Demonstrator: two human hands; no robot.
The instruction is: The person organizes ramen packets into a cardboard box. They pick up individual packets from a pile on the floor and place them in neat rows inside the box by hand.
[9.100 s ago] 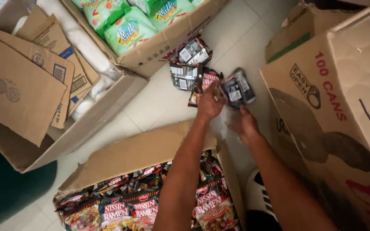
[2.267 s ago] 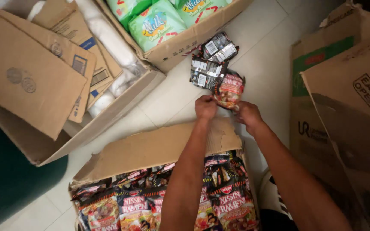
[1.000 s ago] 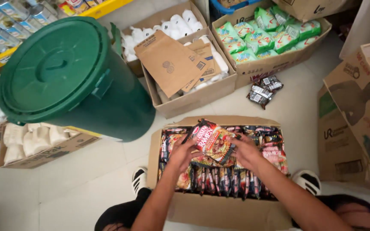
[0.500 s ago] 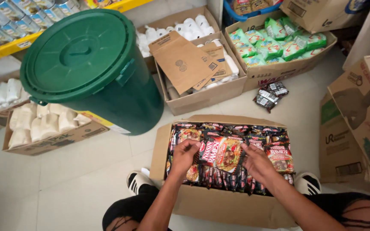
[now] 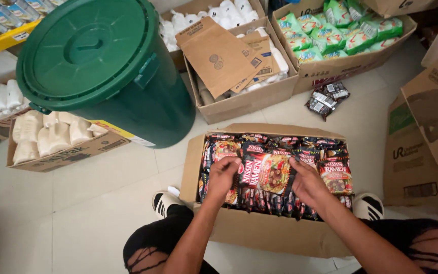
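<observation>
At the far left edge of the tiled floor (image 5: pixel 102 182), a low cardboard tray (image 5: pixel 67 155) holds cream-coloured bags, with white packets just beyond it. Beside it stands a large green bin (image 5: pixel 107 71), its lid on. Behind the bin, to the right, an open carton (image 5: pixel 239 99) holds white packets, with flat pieces of brown cardboard (image 5: pixel 219 56) lying on top.

In the middle, between the person's 2 shoes, sits an open cardboard box (image 5: pixel 259 233) packed with dark red noodle packets standing on edge. The left hand (image 5: pixel 224 177) is curled over the packets near the box's left side, fingers bent down into the row and touching the left edge of 1 noodle packet (image 5: pixel 267 172) that lies face-up on top of the others. The right hand (image 5: pixel 307 182) grips that packet's right edge, thumb on top and fingers closed under it.

Further right, a small pile of dark sachets (image 5: pixel 325 99) lies on the floor, near the front of a carton of green packets (image 5: pixel 340 30). Along the right edge lean tall printed cartons (image 5: pixel 427 137).
</observation>
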